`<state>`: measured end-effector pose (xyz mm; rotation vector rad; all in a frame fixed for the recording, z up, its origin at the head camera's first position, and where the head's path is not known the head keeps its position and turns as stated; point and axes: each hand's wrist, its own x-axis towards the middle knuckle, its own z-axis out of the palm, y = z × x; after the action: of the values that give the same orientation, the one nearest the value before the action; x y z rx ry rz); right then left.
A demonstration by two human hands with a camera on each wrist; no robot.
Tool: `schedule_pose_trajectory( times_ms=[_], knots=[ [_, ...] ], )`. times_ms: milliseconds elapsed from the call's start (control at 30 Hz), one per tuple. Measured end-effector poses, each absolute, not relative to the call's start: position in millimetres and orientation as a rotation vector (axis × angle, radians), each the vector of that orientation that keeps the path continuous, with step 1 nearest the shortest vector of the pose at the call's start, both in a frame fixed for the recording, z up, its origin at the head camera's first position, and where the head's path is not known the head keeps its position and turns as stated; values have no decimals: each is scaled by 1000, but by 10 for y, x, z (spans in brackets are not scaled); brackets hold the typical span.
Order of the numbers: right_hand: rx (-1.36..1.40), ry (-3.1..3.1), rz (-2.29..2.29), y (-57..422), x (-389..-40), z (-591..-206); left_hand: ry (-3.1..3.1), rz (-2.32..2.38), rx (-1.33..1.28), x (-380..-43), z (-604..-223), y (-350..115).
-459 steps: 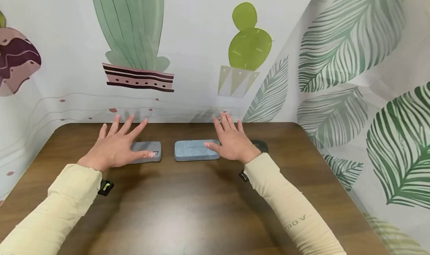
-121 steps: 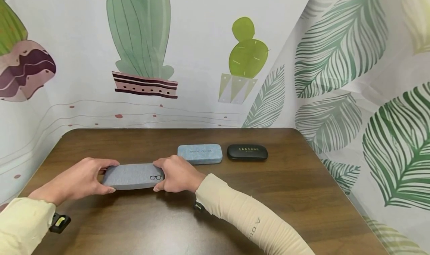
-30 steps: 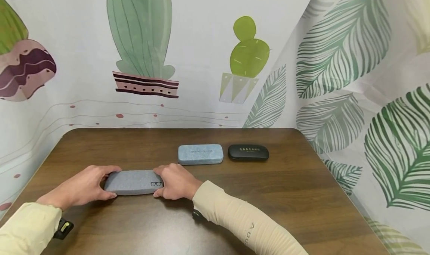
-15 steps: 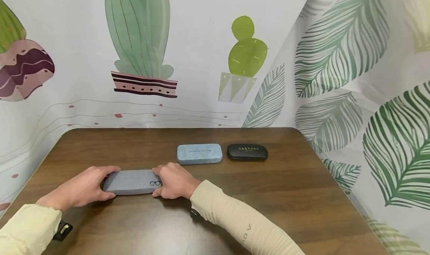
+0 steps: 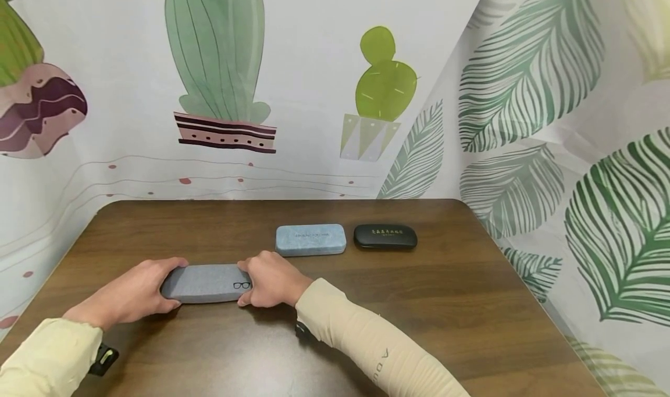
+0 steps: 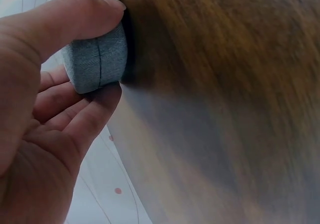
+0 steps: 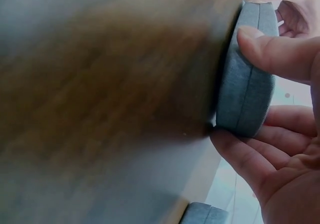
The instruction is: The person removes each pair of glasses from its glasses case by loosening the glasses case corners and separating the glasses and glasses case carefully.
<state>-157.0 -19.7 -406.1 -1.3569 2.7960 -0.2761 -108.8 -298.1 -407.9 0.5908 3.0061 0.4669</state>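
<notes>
A grey fabric glasses case (image 5: 201,283), with a small spectacles print at its right end, lies lengthwise between my hands at the left of the table. My left hand (image 5: 125,292) grips its left end, thumb on the near side. At the other end my right hand (image 5: 272,279) holds it the same way. In the left wrist view the lid seam of the case (image 6: 97,63) shows closed between thumb and fingers. The right wrist view has my thumb (image 7: 270,53) along the near side of the case (image 7: 245,96), the fingers around its end.
Behind my right hand lies a light blue glasses case (image 5: 311,240). Just right of it is a black glasses case (image 5: 385,237) with gold lettering. The brown wooden table (image 5: 445,315) ends at a wall covering (image 5: 309,95) printed with cacti and leaves.
Earliest, both hands were spread over the cases at the back. Later both held the grey case, which has since come nearer to me. Over the last second it stays put.
</notes>
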Motion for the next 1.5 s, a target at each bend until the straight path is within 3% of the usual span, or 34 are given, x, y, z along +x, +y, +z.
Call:
schedule_pose_trajectory(
  times_ms=[1500],
  knots=[
    [-1250, 2648, -315, -267, -1721, -3883, 2985, 487, 582, -1102, -4066, -2970]
  ],
)
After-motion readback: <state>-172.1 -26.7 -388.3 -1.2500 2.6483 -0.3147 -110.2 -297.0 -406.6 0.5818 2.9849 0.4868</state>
